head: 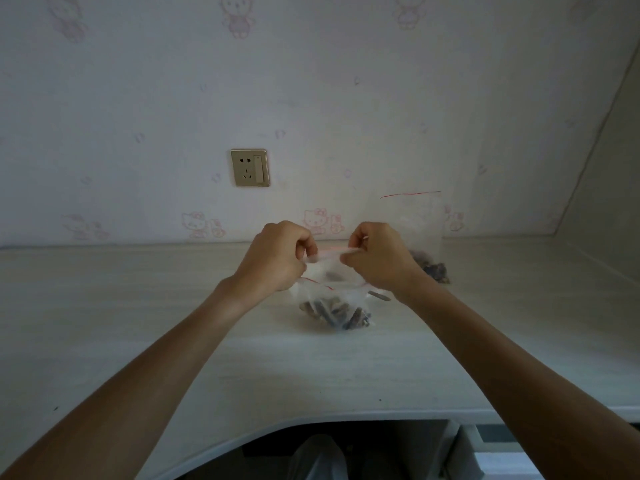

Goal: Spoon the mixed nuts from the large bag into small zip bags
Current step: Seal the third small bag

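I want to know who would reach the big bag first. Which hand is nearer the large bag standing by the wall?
Right. The right hand is just beside the large bag; the left hand is farther off, across the small zip bag both hands pinch.

Small zip bag (334,252): clear, red-lined top pinched.
Filled small bag (336,311): nuts inside, lying below.
Large bag (424,237): upright, right rear.

The small zip bag (332,258) and the large bag (420,230), at 1 o'clock from it, are of thin clear plastic, a little glossy, each with a red line at the mouth. The desk (138,306) looks like pale matt wood grain, smooth. The wall socket (250,168), at 11 o'clock, has a shiny golden plate.
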{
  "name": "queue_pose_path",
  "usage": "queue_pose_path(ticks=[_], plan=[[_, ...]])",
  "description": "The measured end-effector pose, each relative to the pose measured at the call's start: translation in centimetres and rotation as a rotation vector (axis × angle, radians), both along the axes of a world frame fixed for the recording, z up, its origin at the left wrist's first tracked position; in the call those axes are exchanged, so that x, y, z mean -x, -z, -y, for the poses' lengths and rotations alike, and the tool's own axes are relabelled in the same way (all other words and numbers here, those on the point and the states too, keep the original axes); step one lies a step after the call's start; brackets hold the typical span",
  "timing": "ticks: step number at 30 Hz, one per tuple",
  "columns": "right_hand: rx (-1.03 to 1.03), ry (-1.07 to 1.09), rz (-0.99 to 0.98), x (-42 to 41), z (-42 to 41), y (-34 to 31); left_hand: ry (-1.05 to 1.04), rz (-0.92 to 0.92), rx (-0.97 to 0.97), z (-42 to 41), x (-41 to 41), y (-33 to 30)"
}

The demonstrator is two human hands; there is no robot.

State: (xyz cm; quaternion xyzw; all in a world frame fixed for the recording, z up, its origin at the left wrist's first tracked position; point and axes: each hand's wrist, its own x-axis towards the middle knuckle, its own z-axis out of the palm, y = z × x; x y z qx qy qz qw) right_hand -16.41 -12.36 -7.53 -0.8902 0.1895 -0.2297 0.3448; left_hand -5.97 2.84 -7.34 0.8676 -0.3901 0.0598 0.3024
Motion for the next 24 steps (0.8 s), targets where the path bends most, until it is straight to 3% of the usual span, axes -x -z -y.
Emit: queue_pose_path(ticks=[5,9,14,16,21,24], plan=[[-0.379,-0.088,-0.102,0.5,0.4,-0.6,0.110,-0.219,0.039,-0.1,0.5,-1.1],[-0.409,-0.224,-0.135,1.1,0.7,-1.9,0.165,-0.439,0.138,0.1,1.0,-2.1],[-0.348,-0.268,-0.098,1.7,0.9,-3.4,0.178,-0.579,0.085,0.1,0.9,-3.3],[-0.265,-0.264,-0.073,1.8,0.6,-3.7,0.133,-0.502,0.116,0.4,0.9,-3.3],[-0.099,-0.229,-0.009,1.8,0.0,-4.0,0.037,0.101,0.046,0.7,1.3,-2.1],[-0.072,-0.191,0.027,1.9,0.4,-4.3,-0.001,0.158,-0.003,0.1,1.2,-1.6]])
